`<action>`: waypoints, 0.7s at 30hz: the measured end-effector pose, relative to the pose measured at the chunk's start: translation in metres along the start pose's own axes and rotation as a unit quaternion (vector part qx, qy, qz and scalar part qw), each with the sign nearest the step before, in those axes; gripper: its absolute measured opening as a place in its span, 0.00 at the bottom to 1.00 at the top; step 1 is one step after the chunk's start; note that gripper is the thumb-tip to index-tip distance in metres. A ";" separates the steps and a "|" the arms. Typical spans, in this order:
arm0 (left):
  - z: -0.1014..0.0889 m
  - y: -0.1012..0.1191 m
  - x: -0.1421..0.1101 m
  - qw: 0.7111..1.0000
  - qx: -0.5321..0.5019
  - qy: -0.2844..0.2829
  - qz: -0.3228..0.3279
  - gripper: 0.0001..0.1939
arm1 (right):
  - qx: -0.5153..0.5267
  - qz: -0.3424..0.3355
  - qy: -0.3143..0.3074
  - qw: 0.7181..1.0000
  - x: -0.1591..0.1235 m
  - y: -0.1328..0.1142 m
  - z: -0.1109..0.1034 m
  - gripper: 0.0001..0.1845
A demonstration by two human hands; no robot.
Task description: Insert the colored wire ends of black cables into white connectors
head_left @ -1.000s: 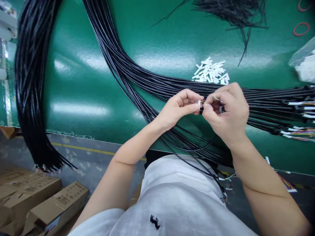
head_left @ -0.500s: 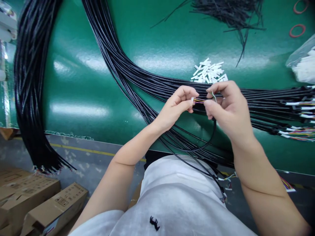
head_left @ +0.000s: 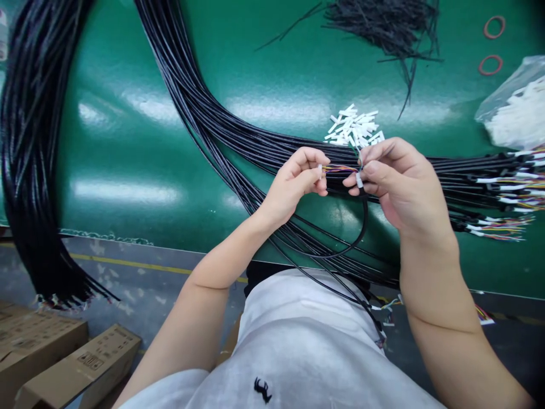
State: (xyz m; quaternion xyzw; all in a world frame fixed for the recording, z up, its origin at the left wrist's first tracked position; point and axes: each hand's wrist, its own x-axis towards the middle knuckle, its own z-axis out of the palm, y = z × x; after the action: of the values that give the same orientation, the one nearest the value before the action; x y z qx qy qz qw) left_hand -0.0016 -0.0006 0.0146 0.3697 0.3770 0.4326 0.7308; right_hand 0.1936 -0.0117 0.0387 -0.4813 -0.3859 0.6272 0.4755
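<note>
A small white connector (head_left: 320, 171) is pinched between the thumb and fingers of my left hand (head_left: 293, 182). Thin coloured wires (head_left: 338, 168) run from it toward my right hand (head_left: 400, 179). My right thumb and forefinger are closed on a thin wire whose free end sticks up past the fingertips. Just below them a white sleeve (head_left: 359, 180) sits where the coloured wires meet the black cable (head_left: 365, 218), which loops down and to the left. Behind both hands lies a long bundle of black cables (head_left: 251, 136) on the green table.
Short white tubes (head_left: 355, 126) lie piled behind the cables. Farther back is a heap of black cable ties (head_left: 383, 23). At right are red rings (head_left: 490, 65) and a bag of white pieces (head_left: 517, 111). Another cable bundle (head_left: 34, 142) hangs over the left edge, above cardboard boxes (head_left: 80, 369).
My right hand has shifted, and the white sleeve and more of the coloured wires now show between the hands. The left hand keeps its pinch. The whole view has moved slightly.
</note>
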 end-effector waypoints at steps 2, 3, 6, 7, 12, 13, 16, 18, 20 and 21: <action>0.000 0.000 0.000 1.000 -0.004 0.006 -0.006 0.06 | -0.035 -0.033 -0.004 0.999 -0.002 0.001 -0.001 0.08; 0.000 -0.001 0.001 1.000 -0.006 0.008 -0.007 0.07 | -0.067 -0.066 -0.006 0.996 -0.003 0.003 -0.001 0.07; -0.002 -0.004 0.003 1.000 -0.003 -0.001 0.002 0.08 | -0.211 -0.201 -0.009 0.956 -0.005 0.009 0.001 0.07; -0.003 -0.006 0.003 1.000 0.007 -0.009 0.013 0.09 | -0.254 -0.230 -0.008 0.939 -0.006 0.011 0.002 0.06; -0.004 -0.011 0.002 0.987 0.107 -0.029 0.118 0.15 | -0.312 -0.233 0.014 0.921 -0.007 0.016 0.006 0.05; -0.004 -0.011 0.001 0.982 0.126 -0.027 0.137 0.15 | -0.309 -0.232 0.016 0.922 -0.007 0.016 0.006 0.06; -0.003 -0.009 -0.001 0.967 0.172 -0.018 0.185 0.13 | -0.296 -0.227 0.011 0.928 -0.008 0.014 0.007 0.07; -0.004 -0.009 -0.002 0.960 0.189 -0.015 0.208 0.12 | -0.296 -0.232 0.006 0.926 -0.009 0.013 0.008 0.07; -0.004 -0.010 -0.003 0.957 0.199 -0.012 0.212 0.11 | -0.312 -0.241 0.007 0.919 -0.010 0.013 0.009 0.07; -0.005 -0.010 -0.003 0.956 0.202 -0.013 0.212 0.11 | -0.322 -0.246 0.010 0.914 -0.010 0.013 0.010 0.07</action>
State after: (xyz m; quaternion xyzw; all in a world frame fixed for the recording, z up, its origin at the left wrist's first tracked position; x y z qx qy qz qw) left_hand -0.0030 -0.0063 0.0044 0.5867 0.3598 0.4876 0.5372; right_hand 0.1821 -0.0244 0.0313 -0.5046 -0.6683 0.3271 0.4380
